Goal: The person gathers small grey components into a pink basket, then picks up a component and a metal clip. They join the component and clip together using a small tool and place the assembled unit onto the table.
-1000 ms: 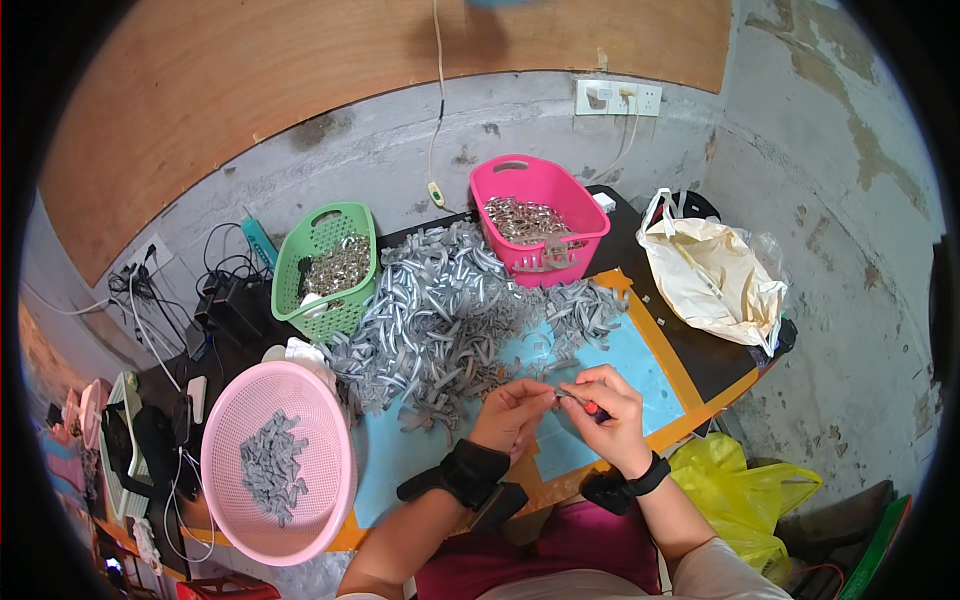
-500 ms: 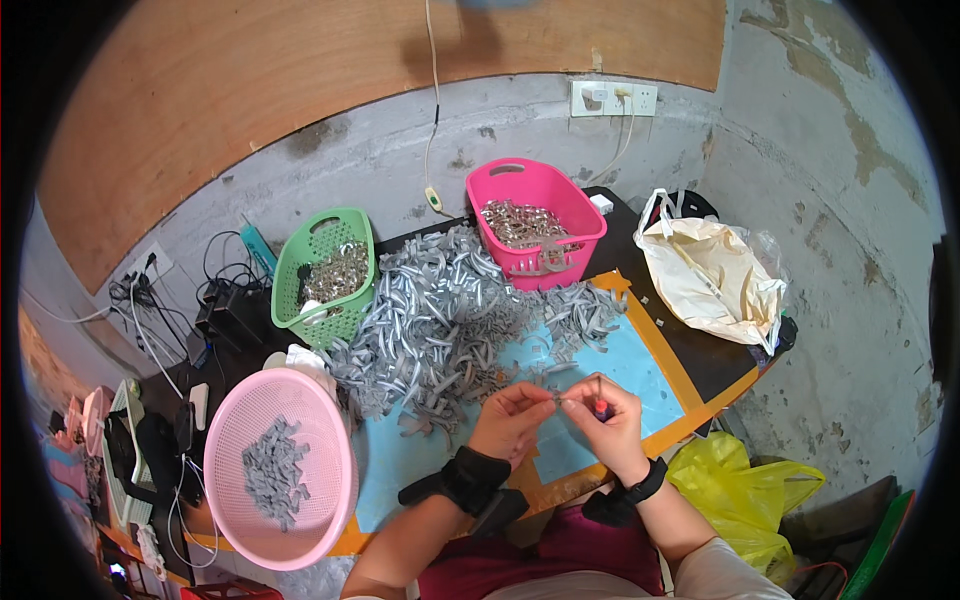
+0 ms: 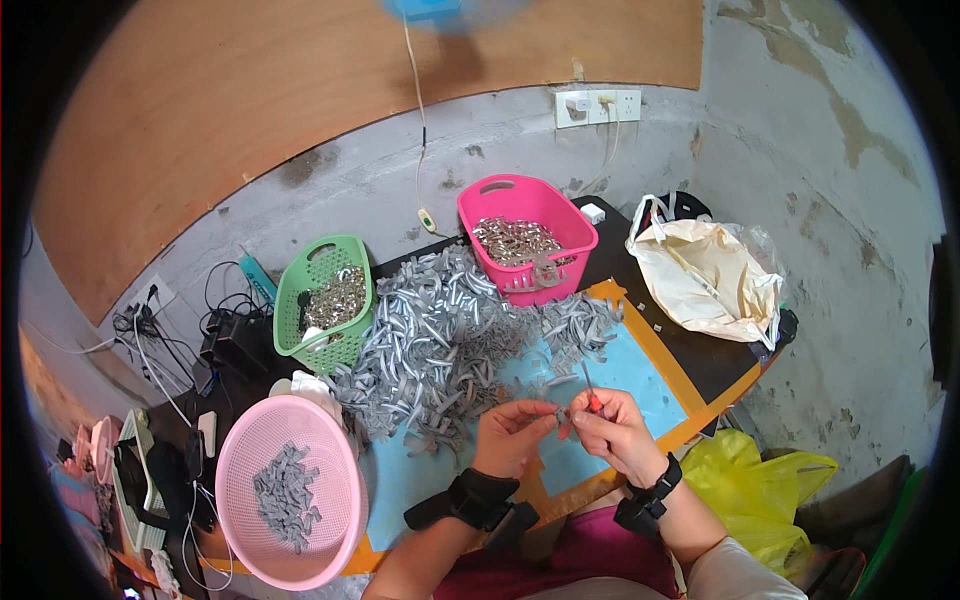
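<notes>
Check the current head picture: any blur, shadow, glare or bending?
In the head view, the blue shape at the top edge is blurred, the brown wooden panel is partly shadowed and its lower edge bows, the heaped silvery-grey curved strips glint, and the small grey piece in the left hand is too tiny to make out.

Single view, head-worn left fisheye: faces down and forward from above the near side; left hand (image 3: 508,437) and right hand (image 3: 622,434) close, table (image 3: 690,367) beyond, wall (image 3: 385,185) far.
</notes>
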Motion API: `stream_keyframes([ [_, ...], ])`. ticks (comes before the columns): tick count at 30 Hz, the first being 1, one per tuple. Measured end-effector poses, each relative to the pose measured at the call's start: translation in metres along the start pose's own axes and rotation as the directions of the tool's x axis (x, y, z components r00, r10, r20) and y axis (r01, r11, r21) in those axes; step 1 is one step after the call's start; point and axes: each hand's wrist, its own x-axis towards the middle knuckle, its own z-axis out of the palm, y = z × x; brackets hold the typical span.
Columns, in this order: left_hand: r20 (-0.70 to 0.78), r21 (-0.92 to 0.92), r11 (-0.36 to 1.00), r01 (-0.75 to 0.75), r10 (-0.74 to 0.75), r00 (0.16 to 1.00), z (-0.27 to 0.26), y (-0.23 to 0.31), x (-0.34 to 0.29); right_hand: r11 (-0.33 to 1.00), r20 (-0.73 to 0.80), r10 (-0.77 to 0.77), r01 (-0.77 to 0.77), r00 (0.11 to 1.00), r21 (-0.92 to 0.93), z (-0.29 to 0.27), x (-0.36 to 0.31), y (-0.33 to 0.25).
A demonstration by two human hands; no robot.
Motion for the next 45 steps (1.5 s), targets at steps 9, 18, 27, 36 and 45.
stream_keyframes([
  [9,0.022,0.101,0.968,-0.231,0.230,0.973,0.010,-0.008,0.004,0.997,-0.223,0.018,-0.034,0.975,-0.071,0.005,-0.002,-0.005],
  [18,0.057,0.185,0.965,-0.185,0.178,0.982,0.004,-0.007,0.001,0.986,-0.178,0.165,-0.165,0.970,0.015,0.001,-0.004,-0.009],
  [27,0.065,0.249,0.945,-0.210,0.200,0.978,0.006,-0.002,0.001,0.990,-0.172,0.137,-0.141,0.976,-0.010,0.003,-0.004,-0.009],
  [36,0.061,0.087,0.971,-0.223,0.218,0.974,0.002,-0.010,0.005,0.994,-0.256,0.011,-0.038,0.967,-0.102,0.010,-0.003,-0.002],
  [45,-0.051,0.126,0.981,-0.145,0.153,0.987,0.001,-0.008,0.002,0.930,-0.263,-0.192,0.090,0.946,-0.356,0.021,-0.006,-0.002],
])
